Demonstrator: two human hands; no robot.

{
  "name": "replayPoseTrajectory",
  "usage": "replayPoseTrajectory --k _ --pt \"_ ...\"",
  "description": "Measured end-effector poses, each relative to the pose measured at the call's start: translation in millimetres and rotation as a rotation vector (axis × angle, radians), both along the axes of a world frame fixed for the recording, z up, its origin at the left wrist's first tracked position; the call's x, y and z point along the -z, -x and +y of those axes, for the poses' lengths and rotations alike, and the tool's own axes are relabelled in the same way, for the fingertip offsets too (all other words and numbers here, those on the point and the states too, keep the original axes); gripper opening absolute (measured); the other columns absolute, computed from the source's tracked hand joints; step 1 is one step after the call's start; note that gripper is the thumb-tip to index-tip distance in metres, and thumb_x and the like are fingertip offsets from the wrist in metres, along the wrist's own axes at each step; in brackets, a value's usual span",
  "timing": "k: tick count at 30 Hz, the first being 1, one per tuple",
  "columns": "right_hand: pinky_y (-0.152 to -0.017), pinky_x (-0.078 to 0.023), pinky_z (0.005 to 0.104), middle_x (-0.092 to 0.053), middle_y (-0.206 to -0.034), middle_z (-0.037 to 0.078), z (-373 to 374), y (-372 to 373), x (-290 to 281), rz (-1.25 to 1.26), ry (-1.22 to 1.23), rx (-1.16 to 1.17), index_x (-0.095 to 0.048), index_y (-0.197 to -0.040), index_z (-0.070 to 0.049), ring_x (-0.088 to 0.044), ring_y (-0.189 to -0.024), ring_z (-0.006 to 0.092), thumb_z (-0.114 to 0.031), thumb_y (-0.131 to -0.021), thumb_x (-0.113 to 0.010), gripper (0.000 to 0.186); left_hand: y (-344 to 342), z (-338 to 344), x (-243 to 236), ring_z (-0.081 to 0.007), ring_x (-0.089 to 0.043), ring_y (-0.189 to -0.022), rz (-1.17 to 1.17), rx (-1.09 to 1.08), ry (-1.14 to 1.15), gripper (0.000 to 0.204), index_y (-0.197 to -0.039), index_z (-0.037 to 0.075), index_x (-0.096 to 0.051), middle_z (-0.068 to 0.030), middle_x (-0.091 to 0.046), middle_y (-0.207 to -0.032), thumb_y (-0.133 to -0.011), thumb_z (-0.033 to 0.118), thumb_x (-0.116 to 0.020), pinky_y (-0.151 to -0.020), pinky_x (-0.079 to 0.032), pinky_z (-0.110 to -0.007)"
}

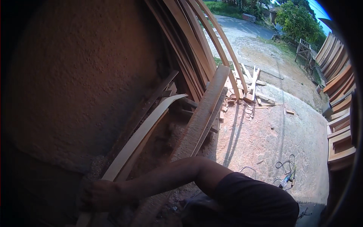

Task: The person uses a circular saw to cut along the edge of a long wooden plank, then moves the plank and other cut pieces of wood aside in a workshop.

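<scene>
My right hand (99, 195) lies in deep shade at the lower left, its arm reaching across from the lower right. The fingers look closed around a long, pale wooden strip (139, 133), which shows above and below the fist. The strip's far end bends to the right. Beneath it runs a second, darker wooden piece (143, 145). Just right of the strip, a thick, rough wooden beam (200, 113) slopes away from me, passing behind my forearm. My left hand is out of view.
A rough wall (83, 75) stands close on the left, with tall curved boards (189, 45) leaning by it. Offcuts (251, 89) litter the sawdust-covered ground. A corded power tool (286, 181) lies on the right. Stacked wooden frames (340, 140) line the right edge.
</scene>
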State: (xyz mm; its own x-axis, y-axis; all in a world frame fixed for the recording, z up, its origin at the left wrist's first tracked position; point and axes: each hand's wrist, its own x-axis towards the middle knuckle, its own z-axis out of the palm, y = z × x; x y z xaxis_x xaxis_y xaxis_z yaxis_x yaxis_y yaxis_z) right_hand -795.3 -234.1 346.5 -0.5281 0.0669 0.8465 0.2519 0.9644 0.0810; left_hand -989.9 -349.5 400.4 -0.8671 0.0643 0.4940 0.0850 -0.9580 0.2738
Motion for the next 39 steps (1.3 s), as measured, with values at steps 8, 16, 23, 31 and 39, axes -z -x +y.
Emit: replayPoseTrajectory --k 8,16,23,31,39 --pt "-0.059 -0.057 0.0384 -0.067 -0.083 0.004 2.8 -98.4 -41.8 -0.126 0.026 0.101 -0.061 -0.109 -0.009 -0.071 -0.076 0.0228 -0.025 -0.094 -0.059 0.022 4.5 30.5 61.7 -0.0216 -0.061 -0.095 0.102 0.04 0.15 0.034 -0.113 0.007 -0.063 -0.008 -0.064 -0.1 -0.1 0.037 -0.061 -0.095 -0.052 -0.041" --pt "-0.058 -0.057 0.028 -0.067 -0.094 0.0 58.8 -308.6 -19.3 -0.496 -0.105 0.412 -0.054 -0.14 -0.019 -0.07 -0.083 0.0161 -0.027 -0.098 -0.063 0.044 -178.7 90.4 155.7 -0.0272 -0.063 -0.116 -0.073 0.32 0.484 0.039 -0.13 0.007 -0.057 -0.0117 -0.061 -0.129 -0.101 0.032 -0.063 -0.105 -0.051 -0.046" --pt "-0.097 -0.046 0.0461 -0.068 -0.122 0.008 63.7 -607.7 49.0 -0.427 0.005 1.249 -0.068 -0.131 -0.019 -0.063 -0.11 0.0259 -0.01 -0.091 -0.064 0.041 -325.6 64.6 189.0 -0.0339 -0.041 -0.146 0.724 1.095 0.959 0.08 -0.162 0.004 -0.021 -0.023 -0.032 -0.163 -0.104 0.044 -0.06 -0.114 -0.041 -0.052" --pt "-0.101 -0.051 0.0501 -0.051 -0.149 0.021 -75.2 -672.2 327.3 -0.349 1.251 1.543 -0.048 -0.15 -0.012 -0.057 -0.127 0.0409 -0.026 -0.089 -0.072 0.067 -317.1 78.6 294.2 -0.0367 -0.045 -0.143 0.694 1.239 1.328 0.067 -0.153 -0.006 -0.037 -0.029 -0.041 -0.156 -0.103 0.031 -0.063 -0.115 -0.041 -0.042" --pt "-0.105 -0.05 0.0452 -0.069 -0.128 0.023 -168.6 -458.9 485.2 -0.392 2.01 0.826 -0.06 -0.143 -0.008 -0.064 -0.121 0.0403 -0.05 -0.088 -0.065 0.07 -303.4 75.1 366.4 -0.0484 -0.043 -0.141 1.386 0.837 1.556 0.066 -0.145 -0.005 -0.05 -0.0314 -0.042 -0.154 -0.095 0.036 -0.066 -0.117 -0.036 -0.05"
